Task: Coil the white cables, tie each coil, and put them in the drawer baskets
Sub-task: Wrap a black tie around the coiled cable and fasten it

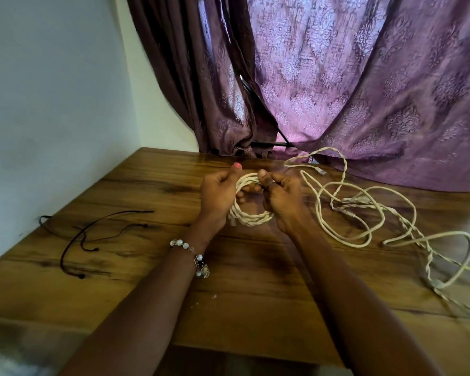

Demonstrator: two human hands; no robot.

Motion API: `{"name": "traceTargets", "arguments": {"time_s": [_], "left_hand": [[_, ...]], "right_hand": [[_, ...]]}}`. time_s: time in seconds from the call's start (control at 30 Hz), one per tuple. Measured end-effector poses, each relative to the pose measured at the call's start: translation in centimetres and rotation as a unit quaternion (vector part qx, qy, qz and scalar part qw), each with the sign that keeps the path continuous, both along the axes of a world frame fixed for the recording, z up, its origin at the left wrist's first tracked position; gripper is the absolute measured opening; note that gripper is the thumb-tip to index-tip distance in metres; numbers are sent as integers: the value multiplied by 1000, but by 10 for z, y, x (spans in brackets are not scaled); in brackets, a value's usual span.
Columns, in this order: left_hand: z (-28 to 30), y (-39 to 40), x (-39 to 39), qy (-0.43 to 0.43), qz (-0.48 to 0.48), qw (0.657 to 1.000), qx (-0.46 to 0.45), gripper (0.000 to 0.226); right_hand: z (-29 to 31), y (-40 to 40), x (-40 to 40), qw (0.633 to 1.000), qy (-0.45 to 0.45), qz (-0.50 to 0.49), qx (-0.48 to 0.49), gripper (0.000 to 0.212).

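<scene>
- Both of your hands are closed on one coil of white cable: left hand grips its left side, right hand pinches the top.
- Coiling looks nearly done; tying comes next.
- Loose cables sprawl to the right of your right hand.
- Dark ties lie left of your left hand; you'll need one hand free to reach them.
</scene>
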State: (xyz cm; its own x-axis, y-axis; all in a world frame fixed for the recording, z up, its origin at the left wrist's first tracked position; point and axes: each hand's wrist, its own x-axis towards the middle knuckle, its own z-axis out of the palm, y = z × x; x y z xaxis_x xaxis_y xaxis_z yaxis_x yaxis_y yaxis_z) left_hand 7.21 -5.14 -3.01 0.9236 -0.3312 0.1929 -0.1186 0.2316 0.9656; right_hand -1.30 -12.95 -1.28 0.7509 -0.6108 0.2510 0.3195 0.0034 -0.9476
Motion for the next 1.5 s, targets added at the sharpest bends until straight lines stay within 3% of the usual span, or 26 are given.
{"name": "traceTargets", "arguments": {"time_s": [0.13, 0.23, 0.3, 0.4, 0.53, 0.63, 0.83, 1.03, 1.2, 1.4, 1.5], "left_hand": [[1, 34, 4, -75, 35, 993, 84, 20], [2, 78, 14, -152, 104, 967, 177, 8], [6, 112, 25, -181, 146, 932, 276, 7], [14, 160, 41, -223, 180, 853, 436, 14], [15, 201, 59, -201, 182, 756, 596, 17], [13, 212, 64, -171, 172, 732, 637, 22], [12, 212, 70, -206, 125, 746, 621, 21], [44, 199, 64, -183, 93, 884, 419, 15], [77, 176, 44, -36, 13, 979, 199, 14], [82, 126, 21, 53, -59, 994, 69, 18], [82, 99, 17, 70, -18, 997, 18, 16]], "right_hand": [[-6, 3, -4, 1000, 8, -19, 16, 28], [-5, 11, -11, 999, 2, -5, 54, 25], [-5, 20, -15, 997, -3, 4, 72, 27], [-5, 37, -20, 997, -3, 12, 73, 29], [-7, 49, -23, 997, -4, 18, 72, 28], [-11, 51, -23, 997, -3, 21, 75, 26], [-16, 48, -22, 997, 1, 21, 68, 25], [-15, 45, -22, 996, -6, 25, 82, 23], [-16, 36, -21, 996, -22, 25, 78, 25], [-13, 24, -19, 997, -29, 10, 72, 27], [-11, 21, -20, 998, -23, 6, 60, 28]]}}
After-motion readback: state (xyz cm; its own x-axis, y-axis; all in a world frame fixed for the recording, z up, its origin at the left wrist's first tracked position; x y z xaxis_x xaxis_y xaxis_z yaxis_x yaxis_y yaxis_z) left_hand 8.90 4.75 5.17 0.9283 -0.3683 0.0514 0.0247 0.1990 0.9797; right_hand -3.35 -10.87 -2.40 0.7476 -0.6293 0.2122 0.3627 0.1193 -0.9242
